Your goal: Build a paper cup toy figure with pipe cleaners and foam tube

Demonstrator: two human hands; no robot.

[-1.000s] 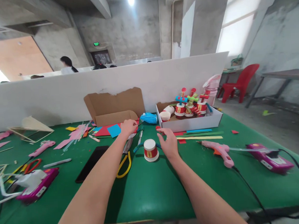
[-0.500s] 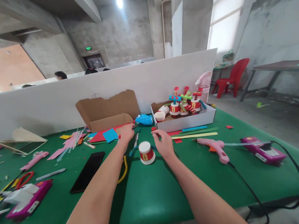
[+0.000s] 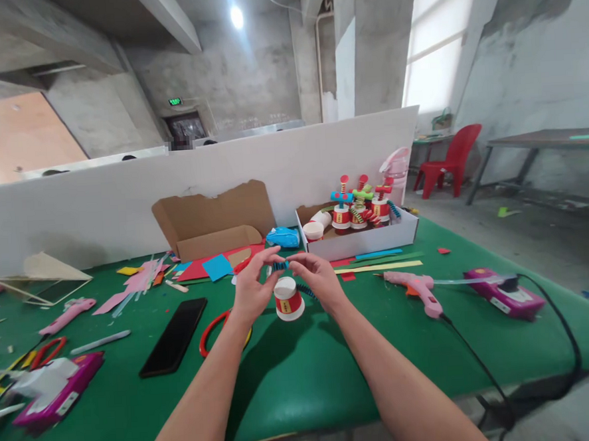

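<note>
A folded paper spring (image 3: 280, 266) in blue and black is stretched between my hands, above the table. My left hand (image 3: 255, 284) pinches its left end, and my right hand (image 3: 319, 282) has its fingertips closed at the right end. Just below them, an upside-down red and white paper cup (image 3: 289, 305) rests on the green table. A second dark blue paper spring (image 3: 306, 291) sticks out from the cup's right side, under my right hand. Red-handled scissors (image 3: 208, 335) lie partly hidden beneath my left forearm.
A white box (image 3: 370, 241) at the back holds several decorated cups. Right of me are a pink glue gun (image 3: 418, 286) and a purple power strip (image 3: 503, 293). On the left lie a black phone (image 3: 174, 337), paper scraps (image 3: 145, 277) and another glue gun (image 3: 68, 317).
My left hand has come back from the paper pile towards the cup. The blue paper spring, earlier low beside the cup, is now raised between both hands. More of the red scissors shows.
</note>
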